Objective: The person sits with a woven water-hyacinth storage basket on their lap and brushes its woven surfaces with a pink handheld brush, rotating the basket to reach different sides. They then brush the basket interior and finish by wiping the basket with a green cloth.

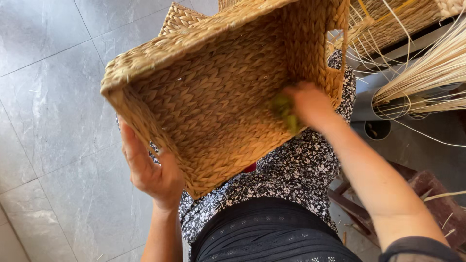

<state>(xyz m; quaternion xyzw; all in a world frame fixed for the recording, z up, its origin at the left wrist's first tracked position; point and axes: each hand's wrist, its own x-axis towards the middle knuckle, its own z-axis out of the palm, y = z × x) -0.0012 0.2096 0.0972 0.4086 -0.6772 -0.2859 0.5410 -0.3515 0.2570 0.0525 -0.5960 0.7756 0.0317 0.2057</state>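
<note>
As two hands (155,174) grip, one basket (213,102).

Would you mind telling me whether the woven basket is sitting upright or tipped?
Tipped. The woven basket leans, opening facing the camera; left hand grips its lower rim, right hand is inside.

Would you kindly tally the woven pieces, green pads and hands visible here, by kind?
Woven rectangular basket: 1
Other woven pieces behind it: at least 2
Green pad: 1
Hands, left hand and right hand: 2
Total: at least 6
</note>
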